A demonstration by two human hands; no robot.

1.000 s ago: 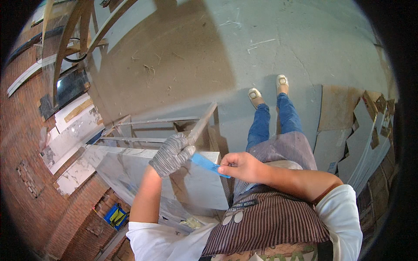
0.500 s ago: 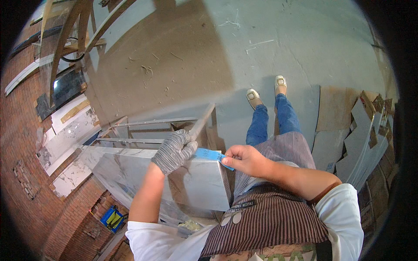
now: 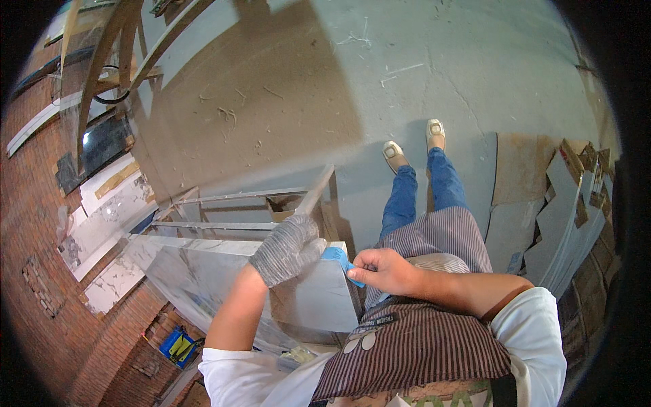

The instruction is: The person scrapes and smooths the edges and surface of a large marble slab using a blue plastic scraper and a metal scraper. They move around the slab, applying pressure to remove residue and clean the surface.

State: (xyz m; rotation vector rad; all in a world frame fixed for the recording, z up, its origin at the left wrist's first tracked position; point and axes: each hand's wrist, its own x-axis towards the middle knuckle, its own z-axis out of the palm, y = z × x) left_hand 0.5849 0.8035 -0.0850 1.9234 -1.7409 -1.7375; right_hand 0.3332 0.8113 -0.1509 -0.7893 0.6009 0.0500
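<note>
A white, grey-veined slab point(image 3: 319, 298) stands on edge in front of me. My left hand point(image 3: 288, 251), in a grey striped glove, wraps its curled fingers over the slab's top edge near the right end. Just right of it, a strip of blue tape point(image 3: 335, 254) lies on that edge and bends down over the corner. With thumb and forefinger, my bare right hand point(image 3: 381, 269) pinches the tape's free end beside the corner. Whether more tape lies beneath the glove is hidden.
A frame with pale bars point(image 3: 244, 197) stands beyond the slab. Board offcuts point(image 3: 566, 203) lean at the right. More slab pieces point(image 3: 112, 217) lie along the brick wall point(image 3: 102, 339) at left, near a blue-and-yellow item point(image 3: 178, 344). Thin scraps point(image 3: 227, 117) litter the floor.
My left hand has slid right along the slab's top edge, covering more of the blue tape. The right hand has shifted slightly downward, still pinching the tape's end, which now bends over the corner.
</note>
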